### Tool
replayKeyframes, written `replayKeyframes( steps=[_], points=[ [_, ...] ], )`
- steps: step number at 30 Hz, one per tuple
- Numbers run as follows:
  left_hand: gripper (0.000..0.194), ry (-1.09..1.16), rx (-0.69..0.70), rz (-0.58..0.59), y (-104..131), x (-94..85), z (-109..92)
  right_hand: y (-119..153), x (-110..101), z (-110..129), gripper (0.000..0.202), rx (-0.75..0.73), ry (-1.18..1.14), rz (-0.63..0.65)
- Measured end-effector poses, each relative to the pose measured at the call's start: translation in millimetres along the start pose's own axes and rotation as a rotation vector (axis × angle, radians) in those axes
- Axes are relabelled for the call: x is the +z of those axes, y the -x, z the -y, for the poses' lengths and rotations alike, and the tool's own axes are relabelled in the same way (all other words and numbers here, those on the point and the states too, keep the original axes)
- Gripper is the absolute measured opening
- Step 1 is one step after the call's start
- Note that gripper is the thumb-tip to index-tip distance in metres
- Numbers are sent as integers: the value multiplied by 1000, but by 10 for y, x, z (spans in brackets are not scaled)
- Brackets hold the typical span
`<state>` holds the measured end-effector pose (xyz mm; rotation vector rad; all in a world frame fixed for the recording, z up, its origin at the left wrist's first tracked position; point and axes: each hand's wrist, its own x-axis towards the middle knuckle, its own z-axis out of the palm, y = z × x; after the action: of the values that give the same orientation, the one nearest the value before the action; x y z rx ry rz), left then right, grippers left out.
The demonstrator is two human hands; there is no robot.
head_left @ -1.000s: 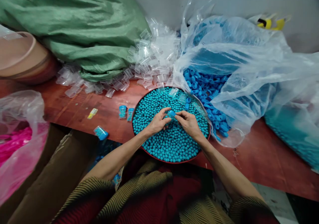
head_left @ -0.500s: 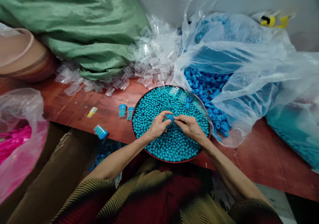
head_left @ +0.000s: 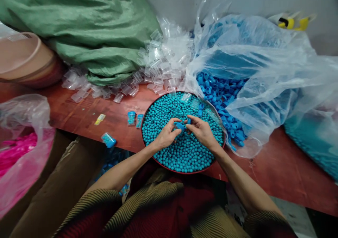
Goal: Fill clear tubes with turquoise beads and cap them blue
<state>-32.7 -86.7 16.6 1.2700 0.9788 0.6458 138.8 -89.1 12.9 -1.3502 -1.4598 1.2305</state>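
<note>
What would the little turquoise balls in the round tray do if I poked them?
The turquoise balls would probably roll and shift, since they look round and loose. They may feel slippery, because their surfaces look shiny. A hard push might spill some, as they're heaped close to the tray's red rim.

We wear a loose, dark red top (head_left: 166,218) crossed by broad olive bands (head_left: 151,195). Fine dark, wavy lines run through the bands, and some edges fade softly into black. On the left sleeve (head_left: 95,202) we see the same lined olive near the hem; the right sleeve (head_left: 264,219) looks darker, with similar lines. Both sleeves end around the elbow, leaving our forearms (head_left: 126,171), left hand (head_left: 167,134) and right hand (head_left: 202,132) bare.
</note>
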Motion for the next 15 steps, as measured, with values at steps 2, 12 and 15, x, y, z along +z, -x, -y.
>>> replayKeyframes(
  steps=[2,12,15],
  points=[
    [46,-33,43,-58,10,38,6,60,70,43,43,-113,221,36],
    [32,107,104,-108,77,130,-132,266,298,74,79,-354,767,-33],
    [24,171,64,-155,89,180,-139,234,319,25,76,-432,776,-69]
  ],
)
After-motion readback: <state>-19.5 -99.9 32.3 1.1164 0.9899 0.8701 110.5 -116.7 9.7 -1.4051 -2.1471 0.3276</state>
